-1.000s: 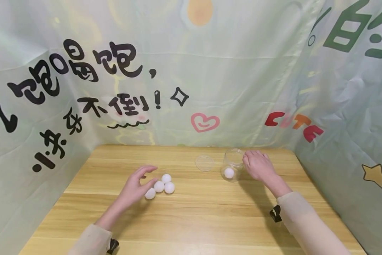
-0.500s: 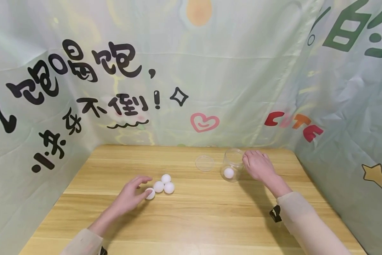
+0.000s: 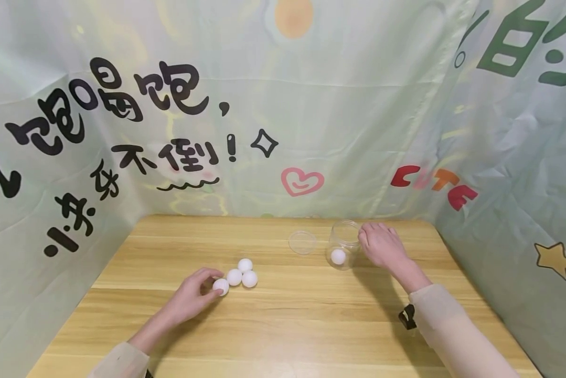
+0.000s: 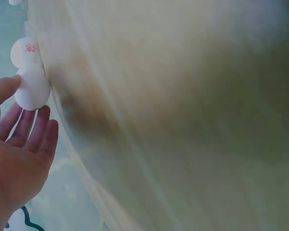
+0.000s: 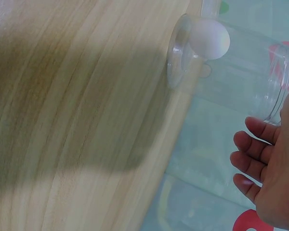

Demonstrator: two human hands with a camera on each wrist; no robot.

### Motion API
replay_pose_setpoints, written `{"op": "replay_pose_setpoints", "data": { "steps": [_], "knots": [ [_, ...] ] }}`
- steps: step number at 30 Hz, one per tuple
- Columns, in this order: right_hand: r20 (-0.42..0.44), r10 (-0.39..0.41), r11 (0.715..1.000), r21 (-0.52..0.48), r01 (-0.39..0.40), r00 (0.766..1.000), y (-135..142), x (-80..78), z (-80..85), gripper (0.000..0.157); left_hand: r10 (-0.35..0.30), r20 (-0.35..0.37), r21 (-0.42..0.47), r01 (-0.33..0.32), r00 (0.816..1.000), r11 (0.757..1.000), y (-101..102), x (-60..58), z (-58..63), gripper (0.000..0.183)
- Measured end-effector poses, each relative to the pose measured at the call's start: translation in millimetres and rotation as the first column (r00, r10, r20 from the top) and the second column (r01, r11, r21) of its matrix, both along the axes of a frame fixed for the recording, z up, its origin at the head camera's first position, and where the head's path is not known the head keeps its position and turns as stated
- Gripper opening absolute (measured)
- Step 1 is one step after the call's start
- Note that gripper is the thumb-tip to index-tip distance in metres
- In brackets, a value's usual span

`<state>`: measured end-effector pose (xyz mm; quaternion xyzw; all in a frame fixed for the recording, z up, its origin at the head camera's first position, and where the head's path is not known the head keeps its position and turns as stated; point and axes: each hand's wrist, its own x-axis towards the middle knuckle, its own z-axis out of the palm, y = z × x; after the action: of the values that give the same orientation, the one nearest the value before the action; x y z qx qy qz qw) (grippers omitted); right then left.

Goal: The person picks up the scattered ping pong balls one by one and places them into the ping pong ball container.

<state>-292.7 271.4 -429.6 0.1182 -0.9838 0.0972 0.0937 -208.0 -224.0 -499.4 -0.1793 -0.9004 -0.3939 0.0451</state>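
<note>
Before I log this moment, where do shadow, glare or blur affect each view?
Head: mostly crisp, soft shadow beside the right arm, pale sheen on the near table; left wrist: table hazy and blotched dark, left hand and ball readable; right wrist: broad shadow across the table, walls of the clear jar faint against the backdrop.

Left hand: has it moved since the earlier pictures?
Yes. Judged against the printed pink heart in the head view, the left hand has moved left and downward in the picture, and now pinches the leftmost ball.

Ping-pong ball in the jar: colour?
Ping-pong ball is white; right wrist view shows it best.
</note>
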Motion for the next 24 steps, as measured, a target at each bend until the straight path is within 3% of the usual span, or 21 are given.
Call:
{"op": "replay_pose_setpoints", "data": {
  "steps": [5, 24],
  "knots": [
    [-0.014, -0.001, 1.0, 0.0, 0.001, 1.0, 0.4, 0.5, -0.2, 0.045, -0.006, 0.039, 0.012, 0.005, 0.999, 1.0, 0.3, 1.2, 2.2, 0.034],
    [-0.013, -0.003, 1.0, -0.002, 0.003, 1.0, -0.4, -0.3, -0.8, 0.043, -0.035, 0.06, 0.115, 0.028, 0.998, 0.993, 1.5, 3.1, -0.9, 0.029]
  ]
}}
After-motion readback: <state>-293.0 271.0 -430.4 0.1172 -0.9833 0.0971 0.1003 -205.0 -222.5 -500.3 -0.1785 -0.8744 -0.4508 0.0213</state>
